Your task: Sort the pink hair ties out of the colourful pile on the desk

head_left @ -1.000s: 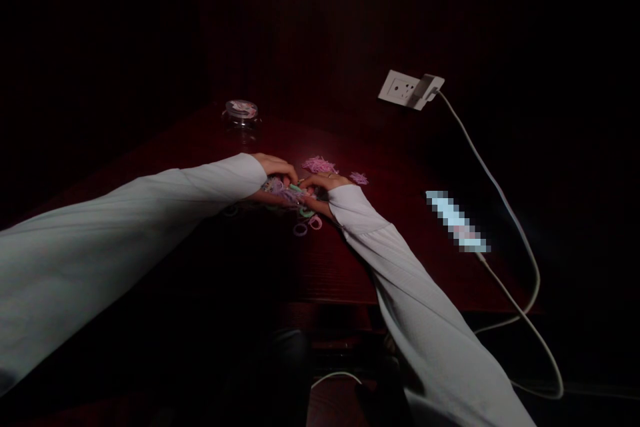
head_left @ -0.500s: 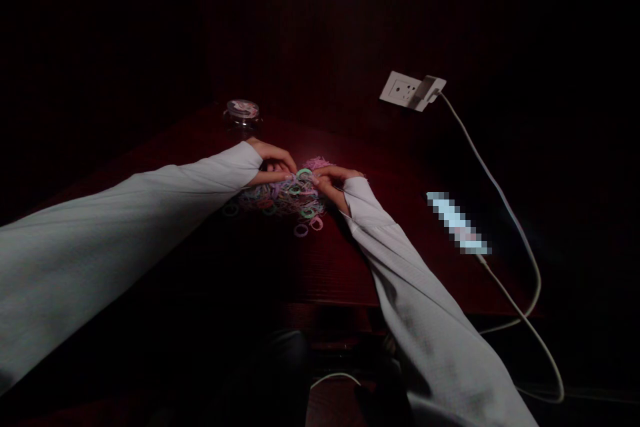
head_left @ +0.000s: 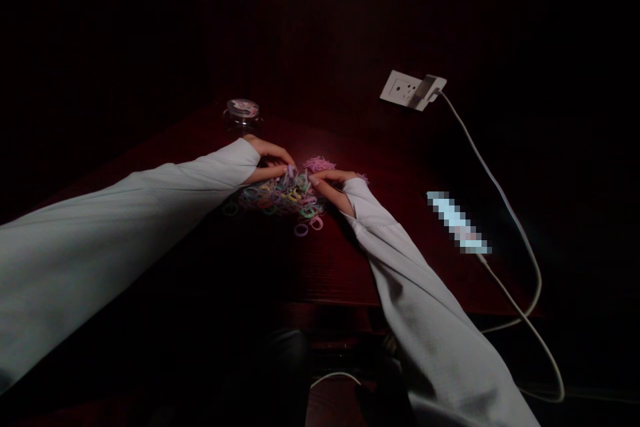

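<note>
A tangled pile of small pastel hair ties (head_left: pixel 275 200) lies on the dark red table, with thin elastic strands among the thicker rings. Over its far left side, my left hand (head_left: pixel 267 159) is closed in a pinch on a purple hair tie (head_left: pixel 291 172). My right hand (head_left: pixel 334 181) comes in from the other side, thumb and finger pinched at a pale green hair tie (head_left: pixel 304 180). Behind the right fingers sits a heap of pink bands (head_left: pixel 319 164). At the pile's near edge lie a purple ring (head_left: pixel 301 230) and a pink ring (head_left: pixel 317 223).
A clear round jar (head_left: pixel 243 113) with a patterned lid stands behind my left hand. On the right lies a lit phone (head_left: pixel 457 221), its screen blurred out. A white cable (head_left: pixel 510 213) runs from a charger in the wall socket (head_left: pixel 400 89). The surroundings are very dark.
The green ring that was between both hands is no longer stretched flat there. A purple hair tie now shows upright at my left fingertips, and the hands are slightly farther apart.
</note>
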A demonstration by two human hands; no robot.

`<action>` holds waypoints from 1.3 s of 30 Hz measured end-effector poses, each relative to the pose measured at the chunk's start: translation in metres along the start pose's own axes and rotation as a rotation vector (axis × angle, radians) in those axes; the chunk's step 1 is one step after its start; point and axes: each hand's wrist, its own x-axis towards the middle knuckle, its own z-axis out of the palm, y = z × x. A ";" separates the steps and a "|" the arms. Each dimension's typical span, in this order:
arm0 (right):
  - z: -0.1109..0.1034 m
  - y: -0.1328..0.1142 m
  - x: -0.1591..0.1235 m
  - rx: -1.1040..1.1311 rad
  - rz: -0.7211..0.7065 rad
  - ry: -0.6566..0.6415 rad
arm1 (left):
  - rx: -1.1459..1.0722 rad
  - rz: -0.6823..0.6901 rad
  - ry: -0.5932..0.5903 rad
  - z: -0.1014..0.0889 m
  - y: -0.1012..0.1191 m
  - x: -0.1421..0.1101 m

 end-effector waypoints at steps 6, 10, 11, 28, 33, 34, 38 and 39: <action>-0.002 0.000 0.000 -0.113 -0.074 -0.012 | -0.023 0.046 -0.028 0.001 -0.003 0.002; -0.008 -0.001 0.003 -0.145 -0.114 0.035 | -0.011 0.092 -0.045 -0.001 -0.003 0.003; -0.008 -0.001 0.003 -0.141 -0.115 0.047 | -0.005 0.101 -0.035 -0.001 -0.003 0.003; -0.009 -0.001 0.001 -0.148 -0.130 0.021 | 0.049 0.058 0.002 0.003 -0.007 0.002; -0.010 -0.004 -0.001 -0.164 -0.209 -0.053 | 0.070 0.094 -0.038 0.007 -0.016 0.004; -0.010 -0.005 -0.001 -0.178 -0.231 -0.069 | 0.067 0.101 -0.038 0.007 -0.017 0.005; -0.011 -0.006 -0.001 -0.199 -0.259 -0.066 | 0.058 0.148 -0.026 0.005 -0.019 0.006; -0.012 -0.006 -0.001 -0.192 -0.257 -0.050 | 0.053 0.165 -0.019 0.005 -0.018 0.006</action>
